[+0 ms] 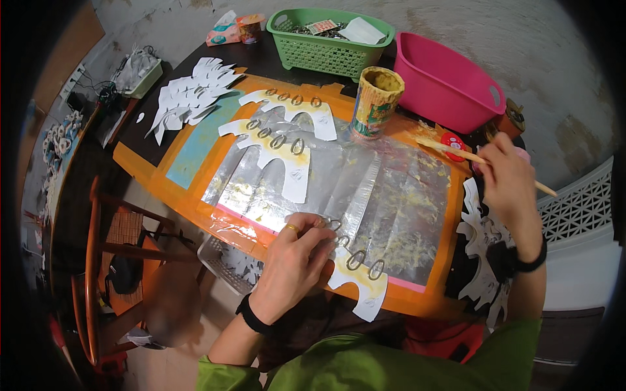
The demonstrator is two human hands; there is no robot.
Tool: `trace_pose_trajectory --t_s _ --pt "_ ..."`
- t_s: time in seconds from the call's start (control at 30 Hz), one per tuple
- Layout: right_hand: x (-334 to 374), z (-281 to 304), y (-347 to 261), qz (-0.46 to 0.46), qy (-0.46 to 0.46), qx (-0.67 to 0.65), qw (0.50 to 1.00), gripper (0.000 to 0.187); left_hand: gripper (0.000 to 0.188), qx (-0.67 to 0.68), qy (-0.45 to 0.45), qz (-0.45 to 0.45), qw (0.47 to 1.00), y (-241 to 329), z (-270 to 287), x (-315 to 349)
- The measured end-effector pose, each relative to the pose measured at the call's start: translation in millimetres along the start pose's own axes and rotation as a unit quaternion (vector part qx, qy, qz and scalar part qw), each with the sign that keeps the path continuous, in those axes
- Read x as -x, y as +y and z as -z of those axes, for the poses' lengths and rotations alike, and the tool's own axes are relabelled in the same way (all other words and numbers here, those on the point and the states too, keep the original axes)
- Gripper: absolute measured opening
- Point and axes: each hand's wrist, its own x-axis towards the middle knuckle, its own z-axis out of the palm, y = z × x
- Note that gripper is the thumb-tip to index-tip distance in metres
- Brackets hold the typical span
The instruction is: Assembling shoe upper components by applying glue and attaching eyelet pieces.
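My left hand (297, 260) presses down on a white paper cutout (365, 290) smeared with yellow glue, its fingertips at the metal rings (356, 259) set along the cutout's top. My right hand (512, 173) holds a thin wooden stick (450, 150) that points left, over the right edge of the board. Two more glued cutouts with rings (280, 150) lie further back on the foil-covered orange work board (417, 300). A glue-stained cup (375, 101) stands upright behind the foil.
A green basket (326, 55) and a pink tub (450, 88) stand at the back. Stacks of plain white cutouts lie at back left (189, 98) and at the right edge (482, 260). A wooden chair (114, 260) stands to the left below the table.
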Motion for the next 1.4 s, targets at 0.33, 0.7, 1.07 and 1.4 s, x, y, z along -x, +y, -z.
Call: trace_pose_trajectory --t_s 0.33,0.7,1.07,1.4 --pt "24 29 -1 -0.013 -0.036 -0.27 0.962 0.02 0.016 0.002 -0.038 0.067 0.997 6 1 -6" --pt "14 -18 -45 0.155 -0.052 -0.274 0.948 0.018 0.02 -0.058 0.085 0.0 0.995 3 -19 13" --pt "5 -24 -62 0.302 0.017 -0.191 0.934 0.015 0.017 -0.053 0.094 0.0 0.994 2 -19 11" --pt "-4 -29 -61 0.405 0.084 -0.15 0.898 0.019 0.014 -0.021 0.027 0.091 0.995 11 -6 -3"
